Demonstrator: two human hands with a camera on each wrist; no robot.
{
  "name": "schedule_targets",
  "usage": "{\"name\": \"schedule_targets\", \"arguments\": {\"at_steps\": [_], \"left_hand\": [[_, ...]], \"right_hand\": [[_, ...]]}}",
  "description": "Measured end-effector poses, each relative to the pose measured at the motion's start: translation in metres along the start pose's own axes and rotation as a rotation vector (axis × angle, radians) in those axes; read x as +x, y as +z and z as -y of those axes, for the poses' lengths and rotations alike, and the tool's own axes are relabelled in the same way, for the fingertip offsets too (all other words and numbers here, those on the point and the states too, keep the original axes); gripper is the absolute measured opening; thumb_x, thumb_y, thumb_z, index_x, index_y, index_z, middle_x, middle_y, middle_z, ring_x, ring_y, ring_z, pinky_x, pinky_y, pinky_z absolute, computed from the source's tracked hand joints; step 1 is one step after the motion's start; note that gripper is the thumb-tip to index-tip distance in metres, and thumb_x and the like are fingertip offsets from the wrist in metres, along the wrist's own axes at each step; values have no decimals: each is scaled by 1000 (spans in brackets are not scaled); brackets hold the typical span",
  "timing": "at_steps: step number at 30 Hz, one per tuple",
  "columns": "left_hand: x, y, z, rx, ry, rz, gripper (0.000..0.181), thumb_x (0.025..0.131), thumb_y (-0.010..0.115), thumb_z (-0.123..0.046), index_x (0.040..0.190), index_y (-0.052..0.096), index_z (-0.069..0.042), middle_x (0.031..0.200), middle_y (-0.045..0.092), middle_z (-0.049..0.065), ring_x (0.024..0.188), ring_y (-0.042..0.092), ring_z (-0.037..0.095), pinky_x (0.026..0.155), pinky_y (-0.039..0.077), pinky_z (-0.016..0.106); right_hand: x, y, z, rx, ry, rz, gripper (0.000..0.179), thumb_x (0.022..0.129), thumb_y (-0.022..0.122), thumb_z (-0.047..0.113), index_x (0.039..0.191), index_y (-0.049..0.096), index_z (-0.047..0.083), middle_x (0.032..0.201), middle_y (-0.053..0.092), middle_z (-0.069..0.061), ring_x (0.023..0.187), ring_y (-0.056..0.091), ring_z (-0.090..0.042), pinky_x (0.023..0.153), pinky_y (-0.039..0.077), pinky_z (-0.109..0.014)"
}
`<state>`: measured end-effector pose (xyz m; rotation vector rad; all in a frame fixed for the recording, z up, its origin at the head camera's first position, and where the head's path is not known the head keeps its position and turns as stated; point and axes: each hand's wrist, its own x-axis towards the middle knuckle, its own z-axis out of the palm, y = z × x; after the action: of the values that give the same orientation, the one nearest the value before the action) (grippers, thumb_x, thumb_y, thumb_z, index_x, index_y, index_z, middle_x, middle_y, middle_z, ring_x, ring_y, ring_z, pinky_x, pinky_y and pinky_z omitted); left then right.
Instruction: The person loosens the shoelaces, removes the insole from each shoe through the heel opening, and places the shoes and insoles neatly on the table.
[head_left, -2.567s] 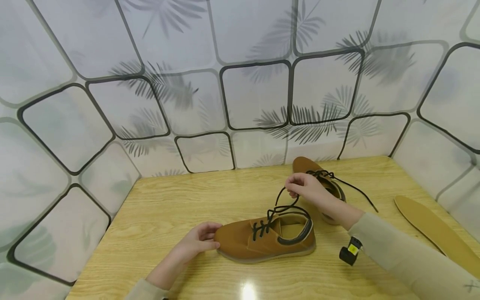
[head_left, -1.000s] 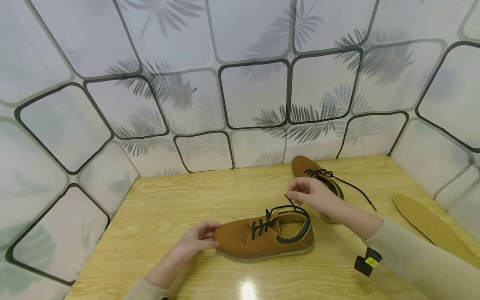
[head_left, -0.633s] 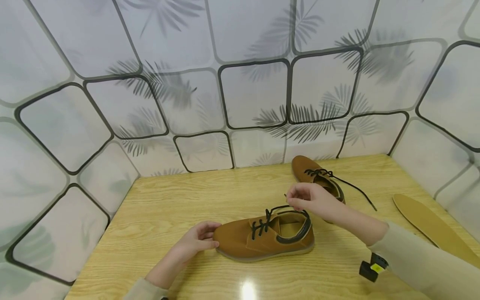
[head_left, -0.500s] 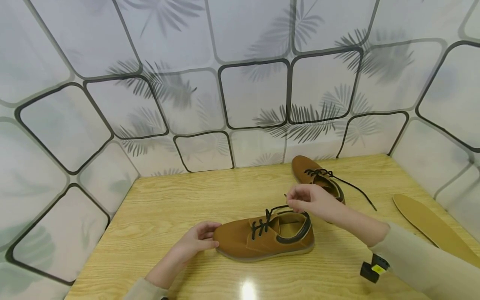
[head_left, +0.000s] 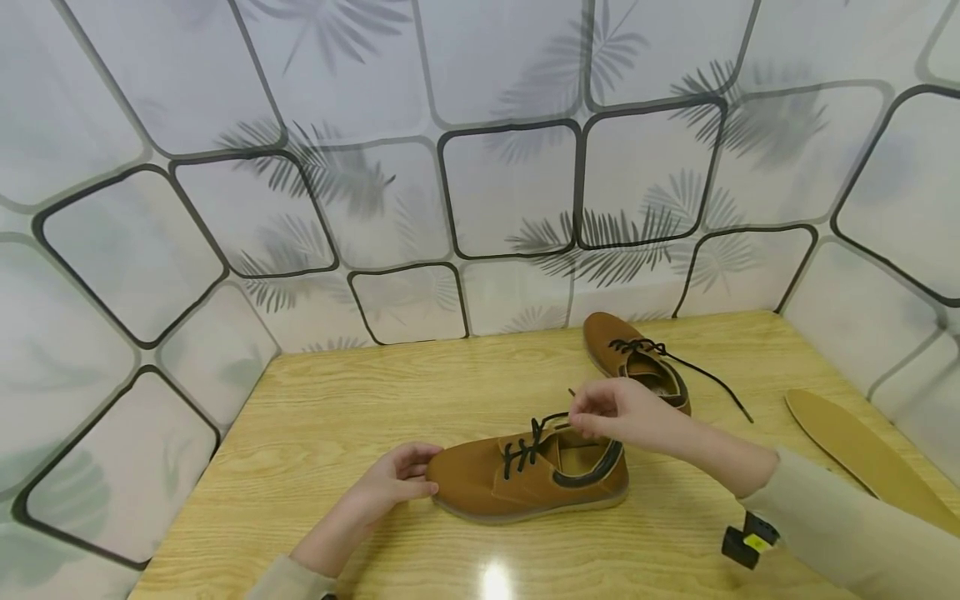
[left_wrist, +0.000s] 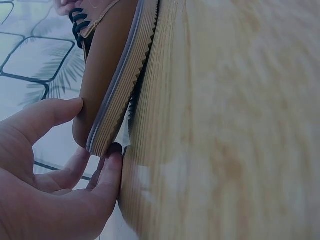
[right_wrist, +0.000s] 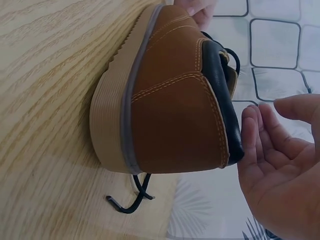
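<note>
A brown leather lace-up shoe (head_left: 480, 483) lies sole down, toe to the left. My left hand (head_left: 390, 483) holds its toe; in the left wrist view the thumb touches the upper and fingertips meet the front of the sole (left_wrist: 107, 135). My right hand (head_left: 626, 410) hovers at the shoe's black padded collar (right_wrist: 222, 105), fingers loosely bent. In the right wrist view its thumb stands apart from the fingertips, with nothing visible between them. The black shoelace (head_left: 552, 419) runs back over the opening, and loose lace ends (right_wrist: 131, 204) show beyond the heel.
A second brown shoe (head_left: 609, 335) stands behind my right hand, one lace trailing right over the wooden table (head_left: 375, 400). At the right edge lies a tan insole-shaped piece (head_left: 855, 442). Patterned fabric (head_left: 510, 192) walls the back and sides.
My right hand has let go of the raised shoelace and come down to the shoe's collar. The lace has dropped over the opening. My left hand stays at the toe.
</note>
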<state>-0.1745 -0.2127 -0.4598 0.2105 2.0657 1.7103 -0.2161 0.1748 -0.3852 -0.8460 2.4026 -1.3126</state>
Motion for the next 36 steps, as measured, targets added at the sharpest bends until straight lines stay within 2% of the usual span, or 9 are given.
{"name": "schedule_targets", "arguments": {"at_steps": [6, 13, 17, 21, 27, 30, 36], "left_hand": [[0, 1, -1, -2, -8, -6, 60, 97, 73, -7, 149, 47, 9, 147, 56, 22, 118, 61, 16, 100, 52, 27], [0, 1, 0, 5, 0, -6, 61, 97, 73, -7, 149, 47, 9, 148, 56, 23, 119, 61, 17, 100, 52, 26], [0, 1, 0, 12, 0, -6, 61, 96, 73, -6, 149, 47, 10, 147, 56, 24, 119, 61, 17, 100, 52, 25], [1, 0, -2, 13, 4, -4, 60, 96, 73, -5, 147, 47, 11, 145, 57, 24, 117, 61, 17, 98, 53, 24], [3, -1, -3, 35, 14, 2, 57, 94, 74, -2, 143, 50, 11, 139, 60, 21, 113, 61, 17, 94, 54, 22], [4, 0, -4, 51, 13, 1, 54, 93, 74, -1, 141, 51, 10, 138, 60, 20, 112, 61, 17, 94, 54, 22], [4, 1, -5, 72, 6, -12, 54, 92, 74, 0, 140, 52, 10, 138, 59, 22, 111, 61, 18, 93, 54, 23]], "right_hand": [[2, 3, -3, -79, -39, 32, 9, 102, 70, 11, 102, 75, 3, 96, 77, -9, 83, 71, -9, 74, 60, -24], [5, 6, -2, -317, -105, 35, 5, 98, 77, 12, 100, 80, 13, 95, 78, 4, 83, 69, -1, 73, 58, -21], [6, 7, -1, -387, -121, 43, 5, 96, 79, 11, 100, 82, 13, 93, 79, 6, 80, 70, 0, 71, 58, -19], [8, 7, 1, -428, -121, 54, 7, 94, 80, 9, 100, 83, 11, 93, 81, 4, 79, 72, -1, 71, 58, -18], [8, 13, 4, -628, -152, 67, 10, 90, 84, 11, 100, 84, 12, 91, 80, 3, 77, 71, -3, 69, 58, -20], [9, 17, 8, -712, -139, 77, 12, 89, 86, 15, 100, 84, 12, 92, 80, 3, 78, 72, -6, 71, 59, -24], [10, 22, 17, -867, -127, 140, 10, 88, 87, 18, 95, 82, 13, 90, 79, 3, 83, 74, -14, 75, 61, -31]]}}
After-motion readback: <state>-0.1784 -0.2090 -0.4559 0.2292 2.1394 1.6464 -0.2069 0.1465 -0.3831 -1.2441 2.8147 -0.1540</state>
